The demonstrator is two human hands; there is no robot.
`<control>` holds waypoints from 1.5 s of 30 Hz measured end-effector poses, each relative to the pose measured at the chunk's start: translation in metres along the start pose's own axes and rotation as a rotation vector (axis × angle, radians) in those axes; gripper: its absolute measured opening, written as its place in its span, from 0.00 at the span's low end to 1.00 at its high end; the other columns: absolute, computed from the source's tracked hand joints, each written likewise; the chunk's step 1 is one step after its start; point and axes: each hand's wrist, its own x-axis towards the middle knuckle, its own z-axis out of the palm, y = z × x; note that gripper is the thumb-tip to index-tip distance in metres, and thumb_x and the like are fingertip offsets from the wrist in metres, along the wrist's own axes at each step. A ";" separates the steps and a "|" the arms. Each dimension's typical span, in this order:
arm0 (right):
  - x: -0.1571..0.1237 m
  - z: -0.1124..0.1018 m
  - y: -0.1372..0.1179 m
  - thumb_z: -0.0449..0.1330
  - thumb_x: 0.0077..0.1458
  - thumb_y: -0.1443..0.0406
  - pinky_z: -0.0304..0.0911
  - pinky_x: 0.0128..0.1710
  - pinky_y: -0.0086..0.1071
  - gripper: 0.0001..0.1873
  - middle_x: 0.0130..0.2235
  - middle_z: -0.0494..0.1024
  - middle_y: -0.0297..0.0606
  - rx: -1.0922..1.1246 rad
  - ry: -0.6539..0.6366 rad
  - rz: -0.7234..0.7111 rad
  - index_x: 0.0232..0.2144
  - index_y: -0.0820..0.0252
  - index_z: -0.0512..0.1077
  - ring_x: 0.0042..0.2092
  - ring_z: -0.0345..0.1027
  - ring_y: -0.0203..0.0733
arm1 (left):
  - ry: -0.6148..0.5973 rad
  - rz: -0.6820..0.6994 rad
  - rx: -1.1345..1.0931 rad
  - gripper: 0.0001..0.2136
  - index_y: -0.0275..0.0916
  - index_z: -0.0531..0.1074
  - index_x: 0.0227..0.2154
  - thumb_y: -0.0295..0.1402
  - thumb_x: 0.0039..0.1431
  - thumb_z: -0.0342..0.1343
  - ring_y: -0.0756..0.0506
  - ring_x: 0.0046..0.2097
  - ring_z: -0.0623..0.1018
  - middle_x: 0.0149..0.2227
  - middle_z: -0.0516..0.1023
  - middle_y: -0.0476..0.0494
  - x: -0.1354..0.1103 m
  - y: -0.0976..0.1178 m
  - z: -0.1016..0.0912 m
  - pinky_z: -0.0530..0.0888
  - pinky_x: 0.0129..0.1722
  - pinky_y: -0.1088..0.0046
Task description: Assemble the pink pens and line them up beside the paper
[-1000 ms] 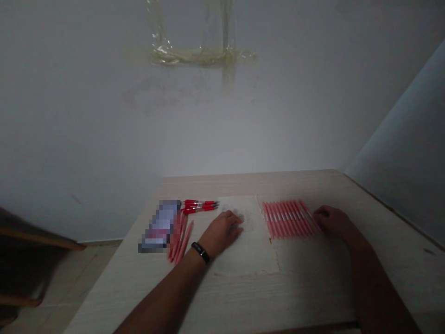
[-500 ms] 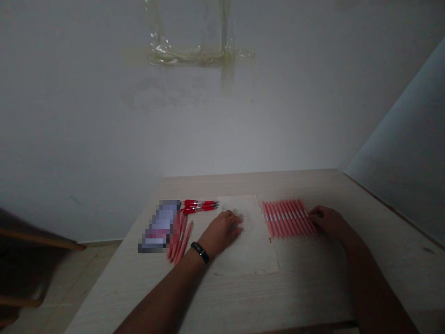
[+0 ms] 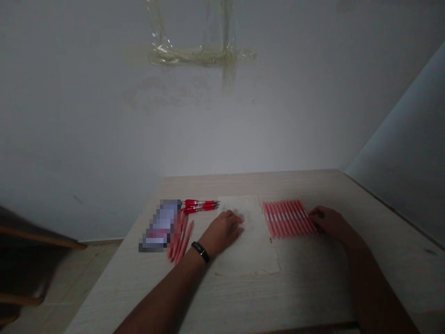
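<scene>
A row of several pink pens (image 3: pixel 287 218) lies side by side on the right part of the table, each with a pale band around its middle. My right hand (image 3: pixel 327 221) is at the row's right end, thumb and fingers closed on the outermost pen. On a pale sheet of paper (image 3: pixel 246 257) rests my left hand (image 3: pixel 224 230), holding nothing, its thumb and fingers apart near a patch of small dark marks. Left of that hand lies a loose bunch of pink pens (image 3: pixel 181 241). Several red pens (image 3: pixel 200 206) with dark tips lie behind it.
A phone-like device (image 3: pixel 162 225), blurred out, lies at the left of the wooden table (image 3: pixel 239 306). The table's back edge meets a grey wall (image 3: pixel 278 116) bearing strips of clear tape (image 3: pixel 191 56). Wooden furniture (image 3: pixel 41 236) stands on the floor at left.
Both hands stay almost where they were. The view has shifted very slightly; the pens show no clear movement.
</scene>
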 end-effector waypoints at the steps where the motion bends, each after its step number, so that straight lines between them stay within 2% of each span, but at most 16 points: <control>1: 0.000 0.000 0.000 0.58 0.53 0.61 0.62 0.31 0.32 0.10 0.31 0.81 0.43 0.003 0.001 0.004 0.32 0.60 0.76 0.31 0.73 0.42 | 0.000 0.001 0.001 0.09 0.41 0.75 0.43 0.35 0.61 0.56 0.42 0.45 0.74 0.44 0.74 0.39 0.000 0.000 0.000 0.72 0.46 0.65; 14: 0.003 0.001 0.004 0.57 0.55 0.59 0.63 0.34 0.33 0.12 0.34 0.81 0.44 -0.025 -0.006 -0.005 0.33 0.61 0.76 0.33 0.74 0.44 | 0.003 0.006 0.021 0.09 0.41 0.74 0.43 0.35 0.62 0.55 0.43 0.44 0.74 0.43 0.74 0.40 -0.001 -0.001 0.002 0.72 0.45 0.66; 18: 0.005 0.000 0.005 0.57 0.55 0.59 0.62 0.32 0.33 0.12 0.32 0.80 0.44 -0.019 0.050 0.020 0.33 0.61 0.76 0.32 0.73 0.44 | -0.001 0.000 0.035 0.09 0.41 0.74 0.43 0.34 0.62 0.55 0.43 0.44 0.74 0.43 0.74 0.41 -0.001 -0.001 0.001 0.72 0.45 0.66; 20: 0.005 0.001 -0.002 0.57 0.55 0.59 0.61 0.32 0.34 0.12 0.33 0.80 0.44 -0.022 0.122 -0.006 0.31 0.61 0.75 0.33 0.73 0.45 | -0.002 -0.004 0.038 0.09 0.41 0.74 0.44 0.34 0.61 0.56 0.43 0.45 0.74 0.44 0.74 0.41 -0.001 -0.001 0.001 0.72 0.46 0.67; 22: 0.002 0.004 -0.020 0.57 0.55 0.60 0.61 0.33 0.34 0.10 0.33 0.79 0.43 -0.012 0.190 -0.046 0.31 0.60 0.74 0.33 0.72 0.44 | 0.002 -0.006 0.038 0.09 0.41 0.74 0.43 0.34 0.62 0.55 0.43 0.45 0.74 0.44 0.75 0.41 -0.001 -0.001 0.001 0.72 0.47 0.67; 23: -0.001 0.007 -0.032 0.57 0.55 0.60 0.61 0.34 0.34 0.09 0.33 0.79 0.41 0.013 0.194 -0.109 0.32 0.60 0.74 0.33 0.72 0.44 | 0.008 -0.008 0.038 0.09 0.41 0.74 0.43 0.34 0.62 0.55 0.43 0.46 0.74 0.44 0.75 0.41 -0.001 -0.001 0.000 0.72 0.47 0.67; 25: -0.008 0.017 -0.060 0.57 0.56 0.63 0.62 0.35 0.33 0.07 0.33 0.78 0.39 0.091 0.170 -0.306 0.34 0.59 0.73 0.34 0.70 0.42 | 0.019 -0.012 0.039 0.08 0.41 0.74 0.43 0.33 0.62 0.55 0.44 0.46 0.74 0.44 0.75 0.42 0.000 0.000 0.000 0.72 0.47 0.67; 28: -0.021 0.034 -0.099 0.56 0.56 0.67 0.62 0.37 0.33 0.04 0.33 0.75 0.38 0.145 0.014 -0.617 0.33 0.59 0.72 0.36 0.68 0.41 | 0.022 -0.021 0.043 0.09 0.41 0.75 0.43 0.33 0.62 0.55 0.44 0.46 0.74 0.44 0.75 0.42 0.000 0.000 -0.001 0.72 0.47 0.68; 30: -0.027 0.044 -0.113 0.56 0.56 0.69 0.62 0.39 0.33 0.07 0.37 0.75 0.39 0.156 -0.074 -0.711 0.37 0.58 0.73 0.38 0.68 0.42 | 0.022 -0.026 0.045 0.09 0.41 0.75 0.44 0.33 0.62 0.55 0.44 0.46 0.75 0.44 0.75 0.42 0.000 -0.001 -0.001 0.72 0.47 0.68; 33: -0.030 0.052 -0.118 0.57 0.55 0.70 0.62 0.37 0.32 0.08 0.36 0.74 0.38 0.164 -0.151 -0.731 0.38 0.58 0.73 0.36 0.67 0.40 | 0.025 -0.036 0.049 0.09 0.41 0.75 0.43 0.34 0.62 0.55 0.43 0.46 0.75 0.44 0.75 0.41 0.000 -0.001 -0.001 0.72 0.47 0.68; 45: -0.025 0.058 -0.108 0.59 0.51 0.73 0.61 0.37 0.32 0.09 0.35 0.74 0.38 0.108 -0.184 -0.740 0.36 0.59 0.74 0.37 0.67 0.41 | 0.007 -0.029 0.055 0.09 0.40 0.75 0.43 0.35 0.62 0.55 0.43 0.46 0.74 0.43 0.75 0.41 0.000 0.000 -0.002 0.72 0.47 0.68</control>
